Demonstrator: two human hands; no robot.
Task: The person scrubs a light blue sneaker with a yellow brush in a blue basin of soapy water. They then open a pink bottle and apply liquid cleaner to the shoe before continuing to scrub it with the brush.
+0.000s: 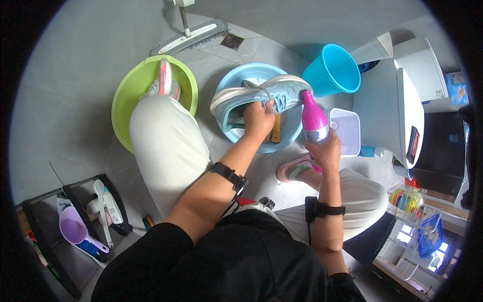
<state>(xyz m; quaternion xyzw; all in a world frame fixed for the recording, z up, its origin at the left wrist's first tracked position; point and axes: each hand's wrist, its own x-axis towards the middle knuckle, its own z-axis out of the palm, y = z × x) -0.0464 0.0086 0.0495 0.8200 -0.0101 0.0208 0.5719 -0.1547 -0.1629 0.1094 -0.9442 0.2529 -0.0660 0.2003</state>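
Note:
My left hand (259, 119) grips a light blue sneaker (281, 88) with a white sole by its tongue and laces, above a light blue plastic basin (241, 71). In my right hand (325, 148) is a bright pink plastic bottle (314, 115), tilted, its neck end touching or just over the sneaker's toe; whether liquid comes out cannot be told. Inside the basin lie a yellow-handled tool (277, 130), partly hidden, and a dark item behind the sneaker. A green basin (192, 81) on the left holds a grey and pink shoe (164, 77), with another shoe partly visible.
A turquoise bucket (334, 71) and a white plastic container (347, 132) stand right of the basin. Beyond the basins are a floor squeegee brush (192, 37) and a drain (232, 42). At lower left, a dark organizer holds a purple scoop (75, 226). White appliances or cabinets line the right.

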